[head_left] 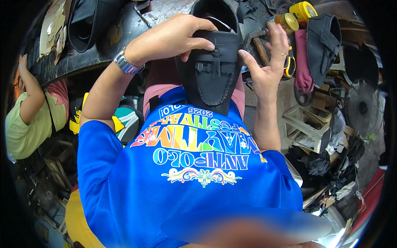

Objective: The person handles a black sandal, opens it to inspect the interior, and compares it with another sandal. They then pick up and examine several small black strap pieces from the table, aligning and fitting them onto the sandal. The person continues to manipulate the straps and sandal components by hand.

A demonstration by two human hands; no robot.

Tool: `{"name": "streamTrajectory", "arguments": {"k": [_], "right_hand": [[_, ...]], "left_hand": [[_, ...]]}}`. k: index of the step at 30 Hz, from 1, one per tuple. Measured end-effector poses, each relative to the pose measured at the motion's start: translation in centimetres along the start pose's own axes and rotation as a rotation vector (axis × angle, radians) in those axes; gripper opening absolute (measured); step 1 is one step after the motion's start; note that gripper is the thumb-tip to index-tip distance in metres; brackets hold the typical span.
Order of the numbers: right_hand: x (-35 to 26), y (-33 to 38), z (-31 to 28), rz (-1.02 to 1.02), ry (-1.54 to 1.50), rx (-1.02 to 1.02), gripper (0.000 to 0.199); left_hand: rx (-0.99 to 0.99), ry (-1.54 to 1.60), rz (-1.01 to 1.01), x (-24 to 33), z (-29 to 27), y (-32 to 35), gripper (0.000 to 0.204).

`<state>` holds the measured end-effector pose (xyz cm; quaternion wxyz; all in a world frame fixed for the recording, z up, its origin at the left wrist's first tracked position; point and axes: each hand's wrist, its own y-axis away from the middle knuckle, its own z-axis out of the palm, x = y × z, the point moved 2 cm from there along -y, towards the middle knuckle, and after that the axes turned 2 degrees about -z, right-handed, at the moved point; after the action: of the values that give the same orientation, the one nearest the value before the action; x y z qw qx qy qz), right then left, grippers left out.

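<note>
The shoe (213, 62), a black moccasin with a stitched apron and a small tassel, stands on its toe in the person's lap, its long axis running 12 to 6, heel opening at 12 and toe against the blue shirt (182, 173) at 6. The left hand (173, 37) comes in from 8 o'clock and lies over the collar and vamp, fingers curled together and clamped on the upper, thumb underneath on the near side. The right hand (266, 62) sits at 3 o'clock of the shoe, thumb tip touching its side wall, the other fingers spread apart and lifted clear (holding nothing that shows). So the left hand is the nearer and bears the shoe; the right only steadies it.

A hammer (258, 45) lies just behind the right palm, at 1 o'clock of the shoe, with a yellow jar (304, 10) and an amber bottle (286, 21) beyond it. The dark bench (120, 33) edge curves from 9 to 12 close behind the shoe; open room is mostly at 3 to 4. Another person's arm (33, 99) is well apart at 9.
</note>
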<state>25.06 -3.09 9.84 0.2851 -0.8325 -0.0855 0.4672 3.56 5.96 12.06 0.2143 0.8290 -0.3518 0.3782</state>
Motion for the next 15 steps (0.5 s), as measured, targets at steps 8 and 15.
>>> {"name": "streamTrajectory", "arguments": {"k": [8, 15], "right_hand": [[-1.6, 0.0, 0.7, -0.325, 0.302, -0.348, 0.036], [-2.0, 0.0, 1.8, -0.334, 0.321, -0.289, 0.037]], "left_hand": [[-0.146, 0.127, -0.06, -0.7, -0.2, -1.2, 0.033], [-0.199, 0.147, -0.007, -1.4, -1.1, -1.2, 0.03]]}}
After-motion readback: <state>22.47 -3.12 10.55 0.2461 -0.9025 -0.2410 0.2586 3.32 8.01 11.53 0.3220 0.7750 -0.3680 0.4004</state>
